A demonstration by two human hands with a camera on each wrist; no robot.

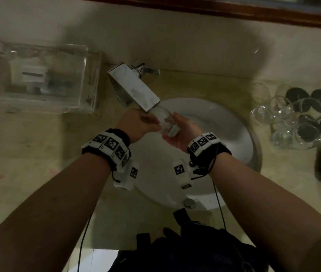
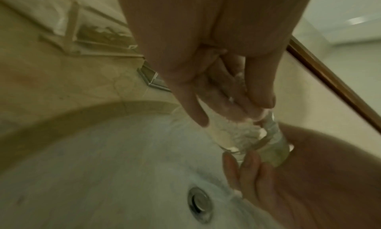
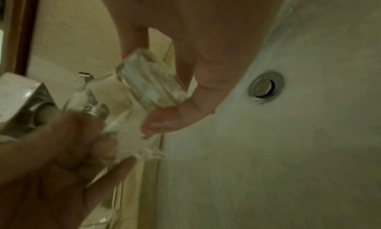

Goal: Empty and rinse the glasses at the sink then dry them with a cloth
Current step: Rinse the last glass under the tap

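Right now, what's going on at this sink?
A person is rinsing a clear glass under the faucet, over the white basin. The right hand grips its thick base; the left hand has fingers in the mouth, where water froths. More glasses wait on the counter to the right.

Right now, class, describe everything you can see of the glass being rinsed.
The glass is clear, with a thick heavy base, tilted with its mouth up under the chrome tap above the white sink. Water foams inside it. The right hand holds its base end; the left hand has fingers at its mouth, seemingly inside.
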